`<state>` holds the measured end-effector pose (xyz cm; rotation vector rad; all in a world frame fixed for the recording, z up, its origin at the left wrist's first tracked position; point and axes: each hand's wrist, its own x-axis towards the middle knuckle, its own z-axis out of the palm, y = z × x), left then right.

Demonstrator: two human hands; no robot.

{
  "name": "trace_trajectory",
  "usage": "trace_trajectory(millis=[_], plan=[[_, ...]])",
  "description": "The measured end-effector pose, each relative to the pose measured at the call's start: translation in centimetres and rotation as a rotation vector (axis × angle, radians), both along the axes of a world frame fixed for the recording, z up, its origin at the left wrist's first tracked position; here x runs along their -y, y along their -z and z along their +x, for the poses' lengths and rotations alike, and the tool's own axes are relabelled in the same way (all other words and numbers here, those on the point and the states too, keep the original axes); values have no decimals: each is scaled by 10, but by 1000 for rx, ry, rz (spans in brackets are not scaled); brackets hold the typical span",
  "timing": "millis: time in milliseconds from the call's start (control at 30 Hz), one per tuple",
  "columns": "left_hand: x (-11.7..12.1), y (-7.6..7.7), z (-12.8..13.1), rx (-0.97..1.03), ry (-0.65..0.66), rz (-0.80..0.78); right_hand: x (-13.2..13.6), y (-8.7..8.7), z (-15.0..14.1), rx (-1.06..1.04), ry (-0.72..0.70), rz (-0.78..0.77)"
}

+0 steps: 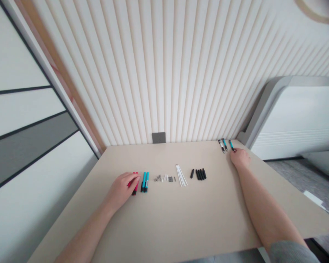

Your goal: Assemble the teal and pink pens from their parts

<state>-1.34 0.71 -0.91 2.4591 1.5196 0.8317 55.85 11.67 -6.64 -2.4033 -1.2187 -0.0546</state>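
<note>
My left hand [123, 188] rests on the beige table [167, 219] with its fingers curled over the red pen barrels [135, 187]. Just right of them lie two blue pen barrels [145, 182]. My right hand [239, 157] reaches to the far right of the table and pinches the lower end of a blue pen [231, 145]. Two more assembled pens [223, 145] lie beside it near the wall. Between my hands lie small metal springs and tips [164, 178], white refills [181, 175] and several black caps [200, 174].
A ribbed white wall with a grey socket plate [158, 137] rises behind the table. A grey and white unit [296, 117] stands at the right, close to the table's corner. A panelled wall runs along the left.
</note>
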Motion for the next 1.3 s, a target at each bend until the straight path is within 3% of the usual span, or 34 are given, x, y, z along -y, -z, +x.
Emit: trace_trajectory(millis=[133,467,900,1300], plan=[[0,1,-1,-3,-5,-15,3,0,0,-1,58,27],[1,-2,0,2,-4,-38,1,-5,-7,14,-53,10],[2,-3,3,2,0,-26,-4,2,-7,137,-208,-74],[2,-3,2,1,10,-35,-2,-4,-14,237,-226,-84]])
